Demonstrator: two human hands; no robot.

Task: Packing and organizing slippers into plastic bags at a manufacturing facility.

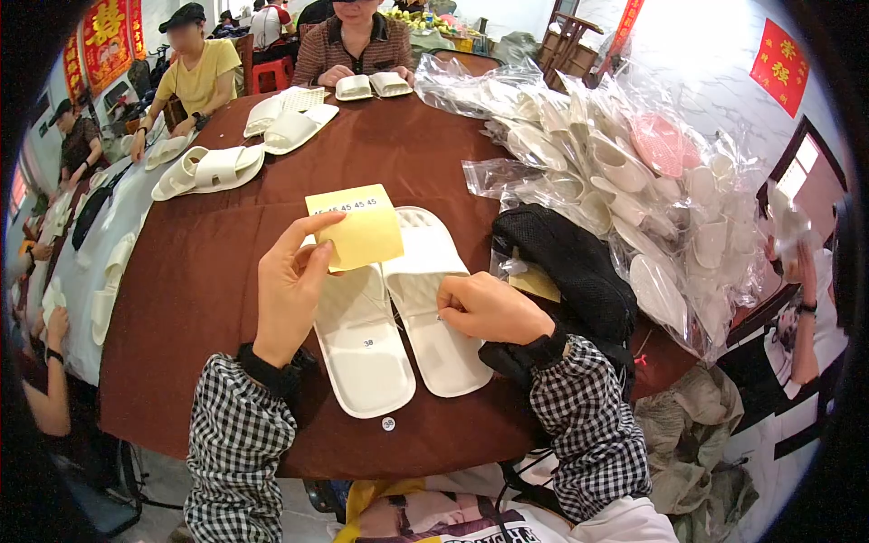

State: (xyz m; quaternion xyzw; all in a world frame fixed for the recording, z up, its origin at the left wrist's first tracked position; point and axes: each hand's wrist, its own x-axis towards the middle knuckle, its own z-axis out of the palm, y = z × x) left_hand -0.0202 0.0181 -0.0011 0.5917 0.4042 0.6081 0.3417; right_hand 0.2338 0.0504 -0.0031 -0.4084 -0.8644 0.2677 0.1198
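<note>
A pair of white slippers lies side by side before me, the left slipper [367, 385] and the right slipper [453, 366], heels toward me. My left hand [291, 285] pinches a yellow sticker sheet [373, 237] above the left slipper's strap. Curled fingers of my right hand [500, 308] rest at the right slipper's insole, over a small round label [441, 318] that they partly cover; what they pinch, if anything, is hidden. Another round label [368, 343] sits on the left slipper's insole. One more round sticker [388, 423] lies on the brown tablecloth [226, 362] by the heels.
At the right, a heap of bagged white slippers [625, 172] includes a pink one [665, 145]. A black mesh item [566, 262] lies against the bags. More slippers [213, 172] stand at the far left. Across the table, a person [358, 54] handles another pair [373, 85].
</note>
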